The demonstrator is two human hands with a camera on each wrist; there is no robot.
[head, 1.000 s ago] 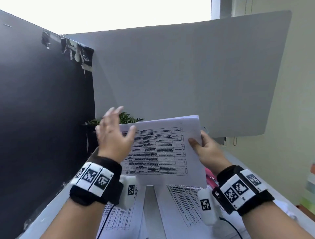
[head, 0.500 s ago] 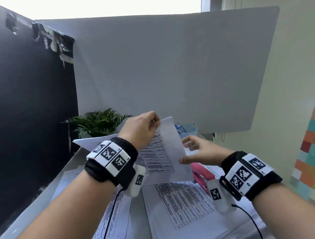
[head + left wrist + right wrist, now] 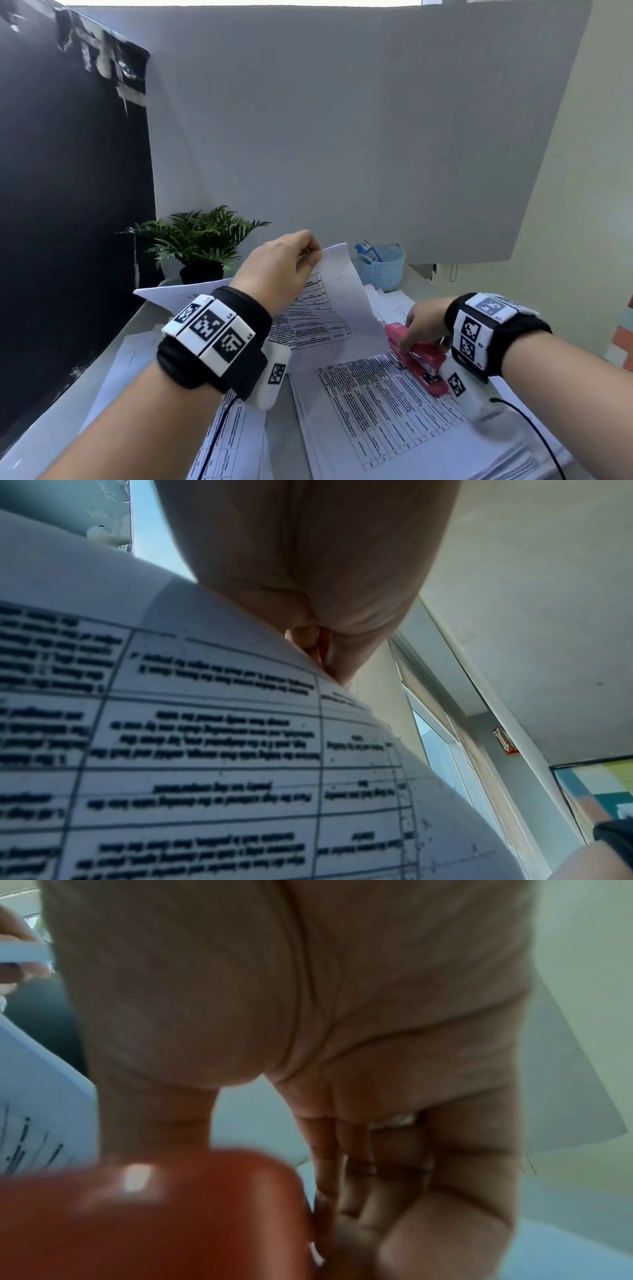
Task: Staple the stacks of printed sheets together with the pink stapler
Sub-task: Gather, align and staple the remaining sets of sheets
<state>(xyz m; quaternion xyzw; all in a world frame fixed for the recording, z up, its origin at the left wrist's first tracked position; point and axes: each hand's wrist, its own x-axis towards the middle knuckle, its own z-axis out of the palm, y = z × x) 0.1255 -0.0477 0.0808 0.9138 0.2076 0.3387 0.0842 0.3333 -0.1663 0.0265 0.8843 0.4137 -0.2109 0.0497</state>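
Observation:
My left hand (image 3: pixel 301 253) pinches the top corner of a stack of printed sheets (image 3: pixel 325 308) and holds it lifted above the desk; the left wrist view shows its printed table (image 3: pixel 212 737) close up under the pinching fingers (image 3: pixel 308 642). The pink stapler (image 3: pixel 416 358) lies on a flat pile of printed sheets (image 3: pixel 387 411) at the right. My right hand (image 3: pixel 419 329) has come down over it, thumb on its left side and fingers curled round the far side. In the right wrist view the stapler (image 3: pixel 154 1213) fills the lower left between thumb and fingers (image 3: pixel 342 1177).
A potted fern (image 3: pixel 198 240) stands at the back left against a black panel (image 3: pixel 68 205). A light blue basket (image 3: pixel 382 269) sits at the back centre before a grey divider (image 3: pixel 342 137). More printed sheets (image 3: pixel 233 442) lie on the grey desk (image 3: pixel 61 435) near me.
My right hand let go of the lifted stack and dropped onto the pink stapler. My left hand shifted its hold to the stack's top corner and kept it raised.

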